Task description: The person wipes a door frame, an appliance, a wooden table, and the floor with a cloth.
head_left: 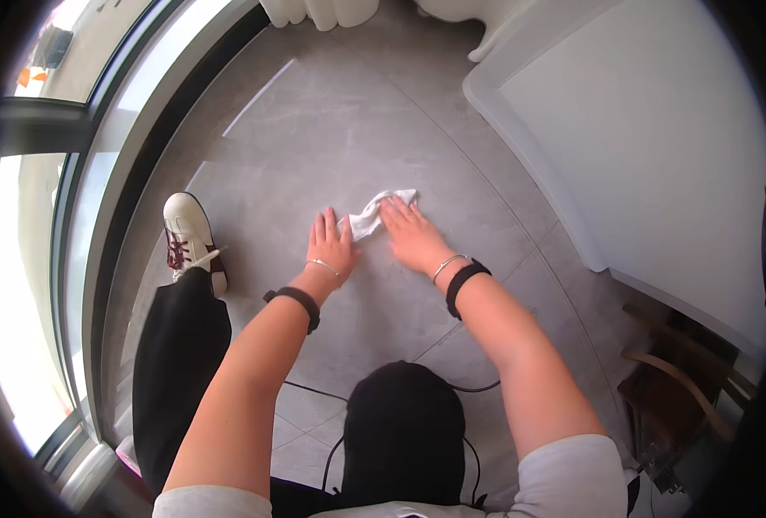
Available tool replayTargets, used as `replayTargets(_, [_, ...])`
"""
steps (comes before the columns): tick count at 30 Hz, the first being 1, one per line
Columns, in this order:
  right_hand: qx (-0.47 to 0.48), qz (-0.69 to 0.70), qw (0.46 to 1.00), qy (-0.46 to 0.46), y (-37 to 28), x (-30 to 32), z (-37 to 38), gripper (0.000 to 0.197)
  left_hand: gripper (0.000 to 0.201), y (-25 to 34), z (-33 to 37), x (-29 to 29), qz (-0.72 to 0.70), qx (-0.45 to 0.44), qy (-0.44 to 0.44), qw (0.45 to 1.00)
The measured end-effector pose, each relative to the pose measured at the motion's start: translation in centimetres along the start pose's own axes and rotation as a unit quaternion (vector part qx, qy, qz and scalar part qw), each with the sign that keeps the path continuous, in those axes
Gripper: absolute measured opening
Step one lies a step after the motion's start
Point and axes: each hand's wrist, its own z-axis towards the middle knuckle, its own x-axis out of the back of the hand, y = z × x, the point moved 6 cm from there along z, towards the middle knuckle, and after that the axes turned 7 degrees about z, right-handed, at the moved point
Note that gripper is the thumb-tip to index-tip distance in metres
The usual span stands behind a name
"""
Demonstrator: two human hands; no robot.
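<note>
A crumpled white cloth or wipe (366, 222) lies on the grey tiled floor in front of me. Flat on the cloth's right part rests my right hand (412, 237), its fingers stretched out and pressed down on the fabric. My left hand (331, 245) is spread on the floor at the cloth's left end, with the thumb side against it. Neither hand has its fingers wrapped round anything. Both wrists carry a bracelet and a black band.
A large white panel-like piece of furniture (633, 129) stands at the right. Along the left runs a dark-framed window (76, 173). My white shoe (190, 229) with dark red laces is planted near it. A brown wooden object (685, 380) sits at lower right. Black cables (314, 391) cross the floor.
</note>
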Motion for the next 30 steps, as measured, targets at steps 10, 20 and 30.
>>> replayTargets(10, [-0.303, 0.112, 0.943, 0.078, 12.2, 10.1, 17.8, 0.061, 0.06, -4.1, 20.7, 14.3, 0.112, -0.226, 0.171, 0.953])
replayTargets(20, [-0.38, 0.159, 0.908, 0.074, 12.4, 11.4, 16.0, 0.06, 0.073, -4.2, 27.0, 16.5, 0.112, -0.407, -0.062, 0.904])
replayTargets(30, [-0.349, 0.192, 0.911, 0.107, 13.2, 13.1, 18.8, 0.056, 0.072, -4.3, 27.8, 21.3, 0.198, -0.366, -0.068, 0.907])
